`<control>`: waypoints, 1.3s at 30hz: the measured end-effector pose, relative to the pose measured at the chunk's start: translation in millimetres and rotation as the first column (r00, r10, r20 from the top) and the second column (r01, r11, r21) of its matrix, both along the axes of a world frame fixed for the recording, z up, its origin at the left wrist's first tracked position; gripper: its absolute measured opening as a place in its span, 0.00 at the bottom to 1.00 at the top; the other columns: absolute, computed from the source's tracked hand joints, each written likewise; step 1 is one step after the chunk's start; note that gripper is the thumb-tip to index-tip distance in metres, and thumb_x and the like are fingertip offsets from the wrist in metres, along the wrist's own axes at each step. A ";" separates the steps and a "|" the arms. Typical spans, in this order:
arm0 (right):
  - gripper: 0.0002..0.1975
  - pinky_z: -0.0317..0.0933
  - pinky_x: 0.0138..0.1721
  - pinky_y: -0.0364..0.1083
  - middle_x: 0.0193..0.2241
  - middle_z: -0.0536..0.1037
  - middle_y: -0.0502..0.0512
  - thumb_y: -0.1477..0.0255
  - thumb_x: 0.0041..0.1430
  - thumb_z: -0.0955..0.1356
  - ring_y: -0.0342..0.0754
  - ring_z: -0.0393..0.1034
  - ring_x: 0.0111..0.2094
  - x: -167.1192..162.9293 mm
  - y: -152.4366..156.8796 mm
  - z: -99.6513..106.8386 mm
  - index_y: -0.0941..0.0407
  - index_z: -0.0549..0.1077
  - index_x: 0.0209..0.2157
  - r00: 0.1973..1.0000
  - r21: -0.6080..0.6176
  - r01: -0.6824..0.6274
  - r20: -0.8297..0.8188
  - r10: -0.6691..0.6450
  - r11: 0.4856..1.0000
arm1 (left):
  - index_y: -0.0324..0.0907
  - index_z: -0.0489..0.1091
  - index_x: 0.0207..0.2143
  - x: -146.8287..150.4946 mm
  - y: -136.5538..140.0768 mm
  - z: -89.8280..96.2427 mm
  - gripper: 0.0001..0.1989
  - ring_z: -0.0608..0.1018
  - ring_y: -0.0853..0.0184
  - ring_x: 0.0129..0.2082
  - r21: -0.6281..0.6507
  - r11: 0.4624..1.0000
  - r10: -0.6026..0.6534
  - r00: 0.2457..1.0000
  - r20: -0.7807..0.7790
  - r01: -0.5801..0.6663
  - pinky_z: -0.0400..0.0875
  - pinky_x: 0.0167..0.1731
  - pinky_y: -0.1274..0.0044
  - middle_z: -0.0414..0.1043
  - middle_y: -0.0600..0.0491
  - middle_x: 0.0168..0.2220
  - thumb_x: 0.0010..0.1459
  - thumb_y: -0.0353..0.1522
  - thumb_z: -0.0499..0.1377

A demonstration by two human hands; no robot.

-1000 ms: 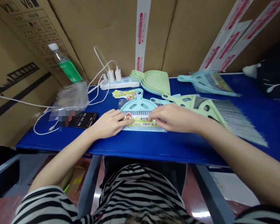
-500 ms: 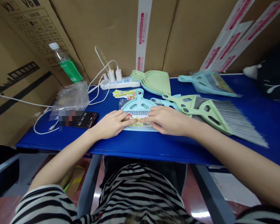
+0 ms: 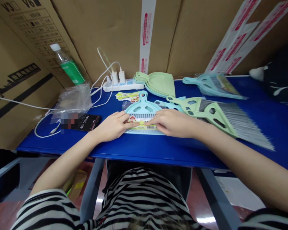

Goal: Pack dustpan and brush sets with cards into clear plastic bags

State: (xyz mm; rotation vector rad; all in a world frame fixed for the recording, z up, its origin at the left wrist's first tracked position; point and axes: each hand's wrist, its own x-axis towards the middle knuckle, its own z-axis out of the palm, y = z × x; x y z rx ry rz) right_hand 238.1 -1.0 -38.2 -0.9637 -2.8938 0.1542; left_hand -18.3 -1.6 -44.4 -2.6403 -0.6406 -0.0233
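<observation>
The left hand (image 3: 112, 127) and the right hand (image 3: 176, 123) both touch a yellow and white label (image 3: 141, 119) on a light blue brush set (image 3: 143, 103). The set lies on the blue desk (image 3: 144, 148), in front of the person. On each hand, 1 finger points in across the label and the others are bent. I can't tell if the fingers pinch anything. A green brush (image 3: 227, 124) with gray bristles lies to the right. Behind is a green dustpan (image 3: 162, 83), near a white power strip (image 3: 128, 85). A phone (image 3: 90, 123) is near the left hand.
</observation>
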 end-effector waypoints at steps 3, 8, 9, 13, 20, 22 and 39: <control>0.23 0.61 0.37 0.48 0.36 0.83 0.59 0.80 0.57 0.60 0.50 0.73 0.35 2.9 1.5 2.8 0.53 0.81 0.46 1.000 -0.020 0.022 0.019 -0.022 1.000 | 0.47 0.73 0.55 -1.8 0.0 3.7 0.18 0.68 0.63 0.33 -0.019 1.000 -0.005 1.000 0.015 0.005 0.65 0.34 0.74 0.68 0.50 0.32 0.66 0.27 0.52; 0.26 0.61 0.33 0.47 0.35 0.84 0.56 0.81 0.55 0.60 0.49 0.73 0.32 9.1 1.9 9.0 0.49 0.80 0.49 0.998 -0.068 0.053 0.038 -0.050 0.996 | 0.48 0.75 0.52 -5.8 1.7 7.1 0.19 0.66 0.64 0.31 -0.062 0.998 -0.003 0.998 0.062 0.007 0.65 0.33 0.74 0.67 0.50 0.33 0.63 0.24 0.53; 0.27 0.60 0.33 0.46 0.36 0.84 0.55 0.81 0.55 0.60 0.48 0.74 0.32 10.6 1.8 10.5 0.49 0.80 0.49 0.998 -0.077 0.060 0.037 -0.057 0.995 | 0.48 0.76 0.51 -7.1 2.4 7.6 0.20 0.65 0.64 0.31 -0.075 0.997 0.001 0.997 0.073 0.005 0.65 0.33 0.74 0.67 0.50 0.33 0.62 0.23 0.53; 0.26 0.62 0.33 0.44 0.39 0.85 0.52 0.81 0.55 0.60 0.46 0.76 0.32 17.6 3.5 17.0 0.48 0.81 0.48 0.994 -0.170 0.098 0.058 -0.090 0.980 | 0.49 0.77 0.48 -14.4 6.6 9.7 0.23 0.65 0.65 0.32 -0.131 0.991 0.021 0.993 0.114 -0.006 0.65 0.33 0.75 0.65 0.51 0.33 0.60 0.20 0.52; 0.26 0.67 0.37 0.44 0.41 0.84 0.51 0.81 0.54 0.60 0.47 0.78 0.36 29.9 9.8 23.5 0.50 0.82 0.46 0.993 -0.274 0.107 0.069 -0.091 0.956 | 0.47 0.80 0.44 -24.6 11.9 13.1 0.26 0.66 0.65 0.32 -0.219 0.975 0.010 0.977 0.212 0.037 0.65 0.33 0.75 0.64 0.50 0.32 0.57 0.17 0.48; 0.25 0.67 0.37 0.45 0.40 0.84 0.51 0.81 0.54 0.60 0.47 0.78 0.36 33.5 10.5 24.3 0.49 0.83 0.44 0.992 -0.275 0.118 0.068 -0.103 0.954 | 0.47 0.80 0.42 -25.8 12.3 13.8 0.25 0.66 0.65 0.32 -0.229 0.973 0.016 0.978 0.209 0.033 0.65 0.33 0.75 0.64 0.51 0.32 0.57 0.18 0.48; 0.20 0.58 0.29 0.44 0.24 0.80 0.50 0.80 0.51 0.60 0.45 0.69 0.25 29.6 10.5 25.6 0.51 0.83 0.33 0.969 -0.281 0.247 0.080 -0.233 0.927 | 0.42 0.77 0.29 -19.0 8.5 15.1 0.16 0.66 0.65 0.28 -0.057 0.995 -0.070 0.986 0.150 0.079 0.66 0.29 0.74 0.68 0.52 0.29 0.57 0.20 0.51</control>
